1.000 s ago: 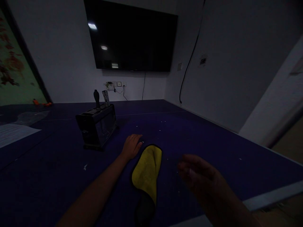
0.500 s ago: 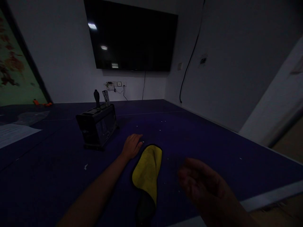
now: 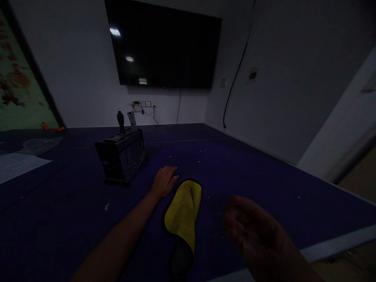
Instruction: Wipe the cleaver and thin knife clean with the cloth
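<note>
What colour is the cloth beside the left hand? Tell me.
The cloth is yellow; head view shows it.

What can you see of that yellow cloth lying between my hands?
The yellow cloth looks like soft, fuzzy fabric with a dark edge, folded into a long narrow shape. It lies on the dark blue surface, its near end dark. The left hand rests beside its far end; contact is unclear. The right hand hovers apart, to its right.
</note>
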The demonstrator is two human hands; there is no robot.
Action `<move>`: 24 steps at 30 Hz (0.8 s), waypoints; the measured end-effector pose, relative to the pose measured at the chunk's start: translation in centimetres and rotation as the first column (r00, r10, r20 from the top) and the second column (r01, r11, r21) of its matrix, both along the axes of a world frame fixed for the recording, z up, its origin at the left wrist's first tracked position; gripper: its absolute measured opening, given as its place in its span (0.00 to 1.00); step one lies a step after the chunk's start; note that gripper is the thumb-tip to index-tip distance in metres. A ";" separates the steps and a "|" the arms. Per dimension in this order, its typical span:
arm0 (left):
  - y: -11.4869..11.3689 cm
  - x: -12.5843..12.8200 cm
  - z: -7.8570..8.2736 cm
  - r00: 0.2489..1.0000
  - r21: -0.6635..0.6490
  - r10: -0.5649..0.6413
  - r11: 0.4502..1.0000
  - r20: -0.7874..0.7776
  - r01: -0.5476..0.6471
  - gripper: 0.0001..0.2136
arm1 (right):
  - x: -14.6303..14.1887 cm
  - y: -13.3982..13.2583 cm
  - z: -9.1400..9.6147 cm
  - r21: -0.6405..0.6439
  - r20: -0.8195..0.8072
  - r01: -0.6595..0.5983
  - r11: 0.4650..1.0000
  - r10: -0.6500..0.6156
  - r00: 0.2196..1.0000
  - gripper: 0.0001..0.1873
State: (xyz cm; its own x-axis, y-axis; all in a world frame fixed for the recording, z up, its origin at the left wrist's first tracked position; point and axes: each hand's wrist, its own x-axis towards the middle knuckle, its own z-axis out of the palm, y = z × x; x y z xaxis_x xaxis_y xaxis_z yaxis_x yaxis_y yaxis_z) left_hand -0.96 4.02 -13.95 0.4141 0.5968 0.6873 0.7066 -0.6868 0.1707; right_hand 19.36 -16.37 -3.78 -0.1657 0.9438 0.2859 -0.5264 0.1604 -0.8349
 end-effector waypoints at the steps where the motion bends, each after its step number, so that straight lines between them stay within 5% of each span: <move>1: 0.0 0.0 0.0 1.000 0.000 0.000 1.000 0.003 0.000 0.21 | 0.0 0.0 0.0 0.013 -0.002 -0.008 1.000 0.008 1.000 0.23; 6: 0.0 0.0 0.0 1.000 0.000 0.008 1.000 0.001 -0.008 0.21 | -0.3 -0.4 1.1 -0.138 -0.020 0.023 0.990 -0.026 0.999 0.21; 24: 0.1 0.0 0.0 1.000 0.006 -0.003 1.000 0.004 0.003 0.21 | -0.2 -0.1 0.7 -0.058 -0.020 0.060 0.997 -0.061 0.998 0.20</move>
